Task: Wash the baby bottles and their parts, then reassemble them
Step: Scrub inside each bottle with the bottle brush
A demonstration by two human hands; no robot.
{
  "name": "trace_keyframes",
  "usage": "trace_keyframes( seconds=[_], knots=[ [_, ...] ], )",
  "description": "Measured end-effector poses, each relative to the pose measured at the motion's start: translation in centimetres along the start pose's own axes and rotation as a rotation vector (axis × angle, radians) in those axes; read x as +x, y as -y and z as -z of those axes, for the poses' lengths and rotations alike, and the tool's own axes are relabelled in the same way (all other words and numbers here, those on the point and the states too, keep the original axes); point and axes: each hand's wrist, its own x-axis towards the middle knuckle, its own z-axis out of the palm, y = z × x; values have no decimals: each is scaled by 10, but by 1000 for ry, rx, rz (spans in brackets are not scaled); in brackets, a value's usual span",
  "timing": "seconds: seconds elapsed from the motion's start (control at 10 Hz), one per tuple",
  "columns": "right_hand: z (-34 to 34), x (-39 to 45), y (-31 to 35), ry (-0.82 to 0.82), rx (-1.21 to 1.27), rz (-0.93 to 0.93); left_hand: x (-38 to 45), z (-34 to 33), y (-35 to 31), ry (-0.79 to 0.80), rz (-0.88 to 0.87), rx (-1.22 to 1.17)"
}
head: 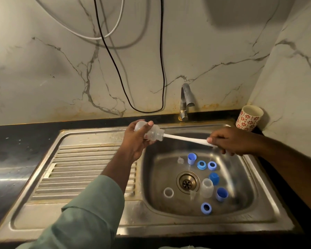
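Observation:
My left hand (136,141) grips a clear baby bottle (151,133) on its side above the sink's left rim, mouth to the right. My right hand (230,141) holds the white handle of a bottle brush (185,139) whose head is inside the bottle. In the steel sink basin (244,178) lie a second clear bottle (207,188), blue caps (192,158) (214,178) (221,194), blue collar rings (201,165) (212,165) (206,208), a white ring (168,192) and clear nipples (180,160) (192,194).
A steel tap (186,101) stands behind the basin with no water running. The ribbed drainboard (75,169) lies to the left. A patterned cup (249,118) stands on the black counter at the back right corner. Cables hang on the marble wall.

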Motion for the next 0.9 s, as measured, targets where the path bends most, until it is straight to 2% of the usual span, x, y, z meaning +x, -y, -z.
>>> trace_keyframes(
  seconds=[0.1, 0.2, 0.3, 0.4, 0.5, 0.6, 0.7, 0.8, 0.9],
  knots=[
    [9, 0, -4, -39, -165, 106, 3, 13, -9, 143, -80, 452],
    [20, -1, -8, -198, -457, 267, 10, 25, -31, 439, -138, 878],
    [18, 1, -7, -213, -507, 286, 15, 16, -47, 575, -262, 1346],
    [13, 6, -5, 72, -160, 105, 14, 1, -43, 522, -308, 1624],
    [14, 5, -8, 291, 177, -78, 12, -4, -31, 468, -403, 1771],
    [15, 6, -11, 369, 361, -162, 8, -2, -17, 298, -738, 1896],
    [14, 2, -6, 355, 475, -218, 11, 3, -3, 135, -1020, 1940],
    [14, -1, -4, 46, -304, 87, 23, 15, -3, 174, -852, 1749],
    [19, 0, -5, -521, -1150, 546, 32, 28, -4, 278, -494, 1523]
  ],
)
